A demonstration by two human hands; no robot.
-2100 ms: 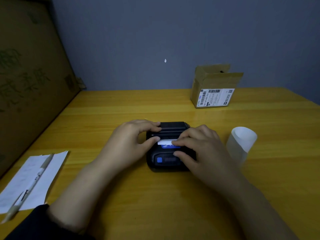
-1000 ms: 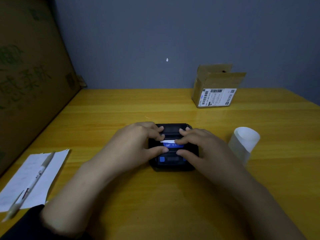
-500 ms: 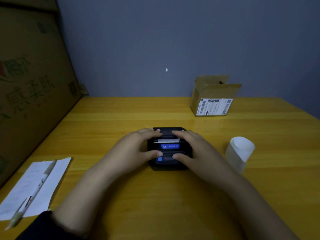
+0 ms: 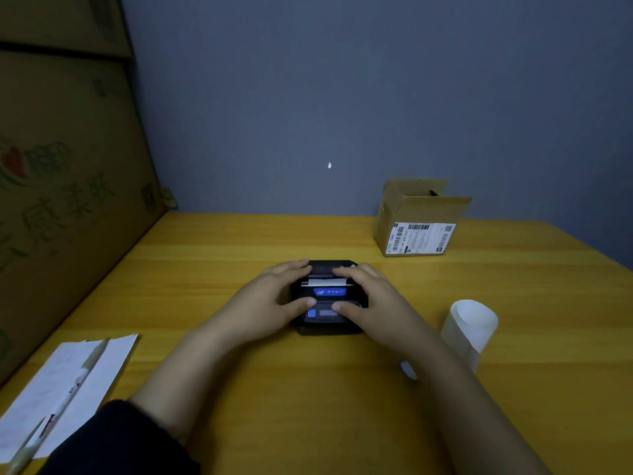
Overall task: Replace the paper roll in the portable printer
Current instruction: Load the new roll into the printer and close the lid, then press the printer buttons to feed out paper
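Note:
A small black portable printer [image 4: 328, 299] with a blue label lies flat on the yellow table [image 4: 239, 252]. A short white paper strip [image 4: 326, 281] sticks out of its slot. My left hand [image 4: 270, 299] clasps the printer's left side, fingers on the lid's far edge, thumb on the front panel. My right hand [image 4: 373, 299] clasps the right side the same way. A loosely curled white paper roll [image 4: 471, 325] stands on the table to the right of my right forearm, touched by neither hand.
An open cardboard box [image 4: 419, 217] with a shipping label stands at the back right by the grey wall. Large cardboard boxes [image 4: 61, 186] line the left edge. A white sheet [image 4: 65, 382] with a pen [image 4: 68, 395] on it lies at the front left.
Both hands left the paper strip and spread to the printer's sides, with thumbs on the front panel. The view has tilted upward, showing more wall.

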